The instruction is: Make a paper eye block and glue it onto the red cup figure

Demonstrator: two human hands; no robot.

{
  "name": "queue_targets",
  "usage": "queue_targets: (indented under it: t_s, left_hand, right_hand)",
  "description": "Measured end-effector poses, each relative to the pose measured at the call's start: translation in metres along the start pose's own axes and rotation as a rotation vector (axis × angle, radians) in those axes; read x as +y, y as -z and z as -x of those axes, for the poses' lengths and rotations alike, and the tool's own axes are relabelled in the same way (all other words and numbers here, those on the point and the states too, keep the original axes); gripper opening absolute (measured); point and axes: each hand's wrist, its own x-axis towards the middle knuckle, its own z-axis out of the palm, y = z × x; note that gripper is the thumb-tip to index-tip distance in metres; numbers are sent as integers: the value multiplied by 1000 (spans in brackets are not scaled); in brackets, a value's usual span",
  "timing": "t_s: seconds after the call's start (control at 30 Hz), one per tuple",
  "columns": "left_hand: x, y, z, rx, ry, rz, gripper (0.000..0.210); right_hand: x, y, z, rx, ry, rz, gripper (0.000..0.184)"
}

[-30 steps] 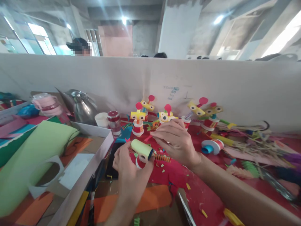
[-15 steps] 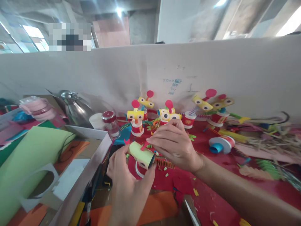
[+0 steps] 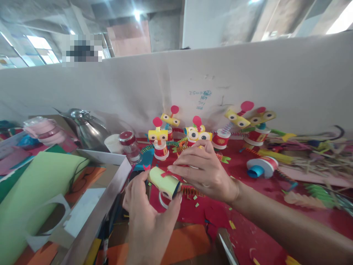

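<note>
My left hand grips a light yellow-green paper tube by its two ends, thumb at the near right end and fingers at the far left one. A drawn eye shows on the tube's lower side. A narrow red paper strip sits on top of the tube, leaning low. My right hand has its fingers drawn together at the strip's free end; the fingertips partly hide it. Under the tube, the white rim of a red paper cup shows. An orange folded paper spring lies to its right.
Several paper-cup figures with yellow tube heads stand along the white partition. Another cup lies on its side at right. Scissors lie near the front edge. A box of coloured paper, a jar and a metal jug stand left.
The red strip now lies lower against the tube than before. My right fingertips have shifted slightly left with it. My left hand keeps its hold on the tube.
</note>
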Motion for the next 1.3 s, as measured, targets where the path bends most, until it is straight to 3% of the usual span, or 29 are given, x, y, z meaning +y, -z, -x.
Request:
queue_targets:
  t_s: [0.47,1.3]
  left_hand:
    - [2,1,1,-16,-21,-6,54]
    - [-2,-1,1,9,-8,-35,60]
  right_hand:
    - [0,-3,-3,-19,-3,-116,21]
    - [1,-5,1,-63,1,-127,20]
